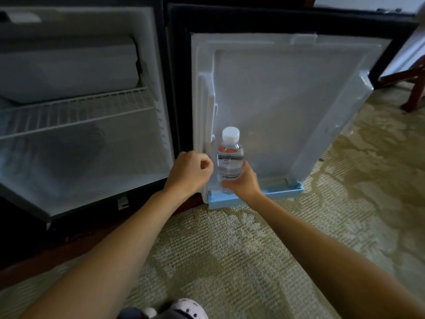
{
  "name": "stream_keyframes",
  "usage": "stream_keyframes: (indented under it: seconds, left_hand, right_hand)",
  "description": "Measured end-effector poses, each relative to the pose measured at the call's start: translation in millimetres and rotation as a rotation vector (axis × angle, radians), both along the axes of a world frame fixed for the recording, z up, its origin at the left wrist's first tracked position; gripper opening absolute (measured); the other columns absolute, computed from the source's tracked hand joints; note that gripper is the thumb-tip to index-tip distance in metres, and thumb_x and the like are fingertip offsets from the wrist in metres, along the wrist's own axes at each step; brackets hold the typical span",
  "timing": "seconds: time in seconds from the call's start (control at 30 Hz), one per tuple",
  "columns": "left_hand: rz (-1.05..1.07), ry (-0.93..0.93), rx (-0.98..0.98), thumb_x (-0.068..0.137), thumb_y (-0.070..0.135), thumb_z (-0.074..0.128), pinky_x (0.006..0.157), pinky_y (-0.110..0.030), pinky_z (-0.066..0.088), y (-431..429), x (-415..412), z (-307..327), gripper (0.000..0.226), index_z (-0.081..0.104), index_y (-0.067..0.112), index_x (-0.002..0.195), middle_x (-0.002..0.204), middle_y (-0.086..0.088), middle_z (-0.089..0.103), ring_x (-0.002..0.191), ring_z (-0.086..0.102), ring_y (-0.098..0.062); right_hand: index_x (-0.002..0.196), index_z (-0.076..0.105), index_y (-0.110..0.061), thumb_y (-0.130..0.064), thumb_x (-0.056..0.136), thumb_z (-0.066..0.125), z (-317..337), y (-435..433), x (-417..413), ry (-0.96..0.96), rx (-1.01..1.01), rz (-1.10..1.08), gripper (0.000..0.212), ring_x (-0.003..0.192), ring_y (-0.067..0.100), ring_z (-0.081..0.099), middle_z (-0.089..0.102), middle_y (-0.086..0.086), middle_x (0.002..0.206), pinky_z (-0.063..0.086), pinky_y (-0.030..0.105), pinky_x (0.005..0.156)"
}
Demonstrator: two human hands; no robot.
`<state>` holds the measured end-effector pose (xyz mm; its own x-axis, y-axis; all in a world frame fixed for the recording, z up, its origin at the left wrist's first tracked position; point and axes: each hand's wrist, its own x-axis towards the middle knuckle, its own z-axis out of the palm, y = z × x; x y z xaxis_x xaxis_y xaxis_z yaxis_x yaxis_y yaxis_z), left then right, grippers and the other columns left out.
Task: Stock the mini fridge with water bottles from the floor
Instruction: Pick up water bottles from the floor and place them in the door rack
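A clear water bottle (pixel 230 157) with a white cap and a red-and-white label stands upright at the left end of the light-blue door shelf (pixel 282 194). My right hand (pixel 243 183) grips its lower part from the front. Just left of the bottle, my left hand (pixel 189 172) hovers with its fingers curled, holding nothing and not touching the bottle. The mini fridge (pixel 80 111) stands open on the left, with its white door liner (pixel 287 100) swung out to the right.
A white wire shelf (pixel 76 111) crosses the fridge interior. Patterned beige carpet (pixel 253 249) covers the floor. A dark wooden chair leg (pixel 414 93) stands at the far right. A light-coloured shoe (pixel 184 309) shows at the bottom edge.
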<state>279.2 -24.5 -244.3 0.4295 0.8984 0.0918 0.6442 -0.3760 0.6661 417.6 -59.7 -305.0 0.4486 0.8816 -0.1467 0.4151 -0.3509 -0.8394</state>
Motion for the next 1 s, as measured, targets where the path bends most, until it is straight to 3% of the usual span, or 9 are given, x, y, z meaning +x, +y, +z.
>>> stream_keyframes:
  seconds: [0.13,0.23,0.3,0.4,0.57,0.63,0.77,0.93,1.0]
  left_hand:
    - [-0.065,0.023,0.034,0.091,0.012,0.049,0.072,-0.025,0.042,3.6,-2.4,-9.3,0.022,0.068,0.002,0.087,0.093,-0.006,0.068,0.081,0.058,-0.016]
    - [-0.064,0.016,0.032,0.092,0.010,0.048,0.071,-0.022,0.037,7.2,-3.6,-13.4,0.022,0.067,0.000,0.088,0.093,-0.008,0.065,0.084,0.057,-0.018]
    - [-0.062,0.017,0.016,0.091,0.009,0.048,0.070,-0.021,0.035,8.9,-4.5,-14.9,0.022,0.067,-0.001,0.088,0.092,-0.009,0.063,0.084,0.056,-0.018]
    - [-0.059,0.040,0.017,0.092,0.010,0.047,0.072,-0.022,0.035,8.9,-3.1,-15.2,0.022,0.065,-0.002,0.087,0.088,-0.006,0.057,0.082,0.051,-0.015]
    - [-0.018,0.009,-0.024,0.093,0.010,0.047,0.077,-0.026,0.040,3.3,-1.1,-13.2,0.020,0.063,0.000,0.088,0.093,-0.009,0.061,0.089,0.056,-0.021]
    - [-0.004,0.019,-0.066,0.094,0.007,0.043,0.083,-0.027,0.041,-1.4,-0.4,-10.8,0.021,0.063,0.002,0.095,0.105,-0.010,0.062,0.099,0.057,-0.022]
    - [-0.061,0.076,-0.216,0.095,0.000,0.034,0.100,-0.026,0.035,-23.5,-0.1,2.3,0.033,0.045,0.005,0.125,0.137,-0.010,0.046,0.127,0.044,-0.019]
    - [-0.092,0.176,-0.221,0.092,-0.003,0.035,0.105,-0.035,0.036,-50.1,0.6,37.0,0.042,0.038,0.007,0.134,0.141,-0.013,0.041,0.129,0.041,-0.025]
    - [-0.090,0.226,-0.210,0.092,-0.002,0.036,0.100,-0.035,0.039,-64.9,6.5,53.6,0.039,0.044,0.007,0.130,0.137,-0.013,0.046,0.124,0.045,-0.026]
  right_hand:
    - [0.123,0.044,-0.010,-0.007,0.066,0.077,-20.5,13.1,-5.4,-0.037,-0.033,-0.024,0.066,0.108,0.023,0.057,0.053,0.009,0.119,0.046,0.020,0.081]
    - [0.125,0.042,-0.010,-0.009,0.060,0.080,-34.3,18.0,-12.6,-0.004,-0.055,-0.051,0.075,0.112,0.026,0.054,0.054,0.011,0.121,0.049,0.036,0.095]
    - [0.124,0.044,-0.009,-0.010,0.057,0.080,-43.1,18.8,-14.9,0.007,-0.083,-0.063,0.075,0.110,0.027,0.055,0.055,0.012,0.119,0.050,0.041,0.094]
    - [0.116,0.048,-0.009,-0.020,0.053,0.073,-50.3,18.7,-12.5,0.019,-0.070,-0.040,0.069,0.102,0.028,0.059,0.058,0.013,0.110,0.055,0.041,0.084]
    - [0.125,0.040,-0.011,-0.017,0.068,0.073,-45.8,14.0,-2.2,-0.004,-0.163,0.080,0.066,0.105,0.023,0.057,0.058,0.006,0.114,0.051,0.033,0.084]
    - [0.128,0.040,-0.014,-0.026,0.070,0.073,-44.7,11.4,1.1,-0.090,-0.234,0.141,0.068,0.106,0.024,0.058,0.060,0.005,0.116,0.050,0.032,0.084]
    - [0.128,0.040,-0.014,-0.040,0.071,0.070,-41.1,7.7,0.9,-0.194,-0.337,0.200,0.069,0.112,0.028,0.058,0.059,0.007,0.120,0.048,0.046,0.095]
    - [0.135,0.030,-0.003,-0.021,0.081,0.065,7.0,-25.0,-1.9,-0.199,-0.234,0.126,0.067,0.124,0.030,0.045,0.044,0.015,0.134,0.039,0.044,0.105]
    - [0.133,0.033,-0.001,-0.018,0.085,0.061,28.5,-47.4,6.3,-0.188,-0.178,0.102,0.059,0.121,0.032,0.047,0.044,0.017,0.135,0.041,0.038,0.097]
